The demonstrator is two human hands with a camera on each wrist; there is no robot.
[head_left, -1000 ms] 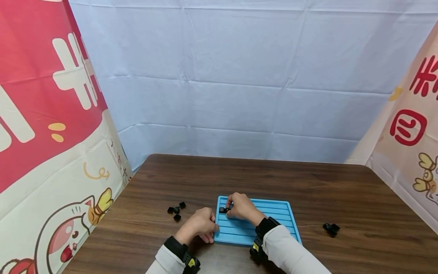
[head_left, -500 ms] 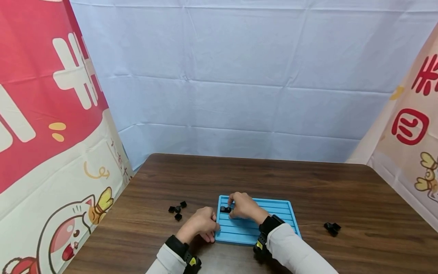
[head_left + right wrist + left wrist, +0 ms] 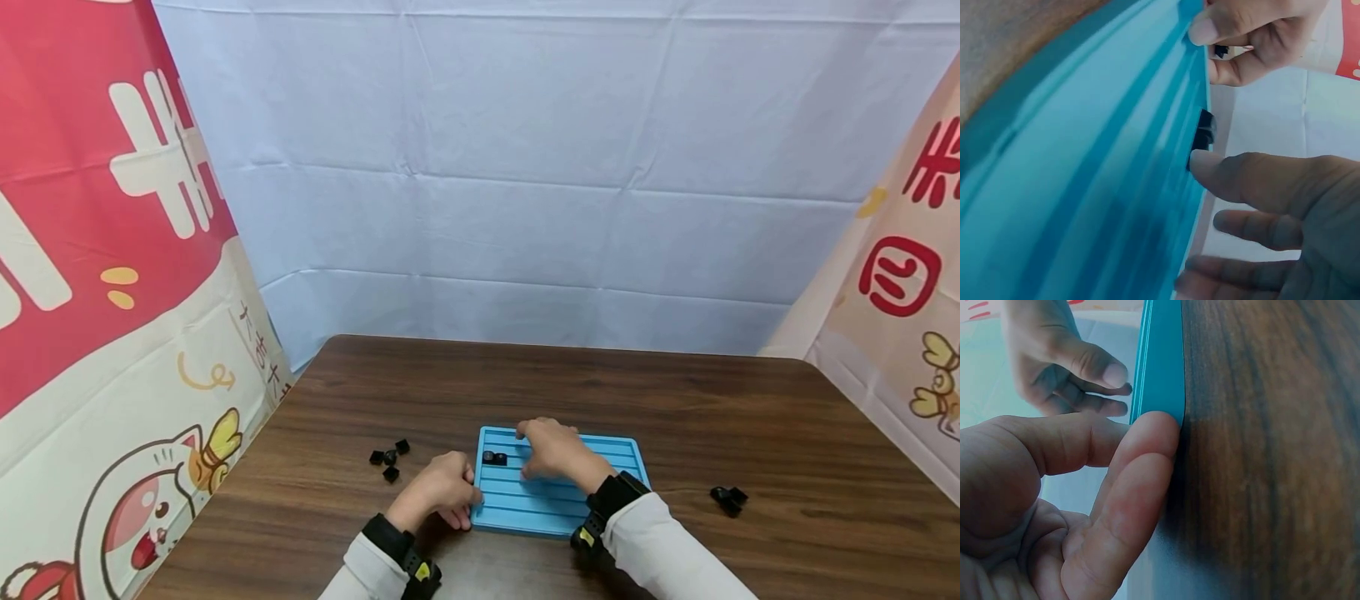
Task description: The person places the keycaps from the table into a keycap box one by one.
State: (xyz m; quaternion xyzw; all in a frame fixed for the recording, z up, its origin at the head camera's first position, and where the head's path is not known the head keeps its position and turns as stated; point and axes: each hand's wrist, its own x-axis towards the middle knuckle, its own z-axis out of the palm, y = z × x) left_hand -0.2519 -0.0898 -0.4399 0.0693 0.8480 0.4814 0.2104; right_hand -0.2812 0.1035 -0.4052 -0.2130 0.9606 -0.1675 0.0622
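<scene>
With the left hand (image 3: 442, 490) pinching the blue tray (image 3: 525, 518)'s left edge and the right hand (image 3: 557, 452) empty, fingers apart, I judge two black pieces (image 3: 500, 459) placed inside, far left; next, likely fetch another.

Head view from above, facing forward and down over wood-grain table (image 3: 600, 393), left-wrist view close, facing left hand (image 3: 441, 490), right-wrist view close, facing right hand (image 3: 561, 457), ribbed blue tray (image 3: 525, 504) common to all three.

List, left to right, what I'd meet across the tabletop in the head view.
Four loose black pieces, left hand, two adjacent black pieces in the blue tray, right hand, clustered black pieces.
</scene>
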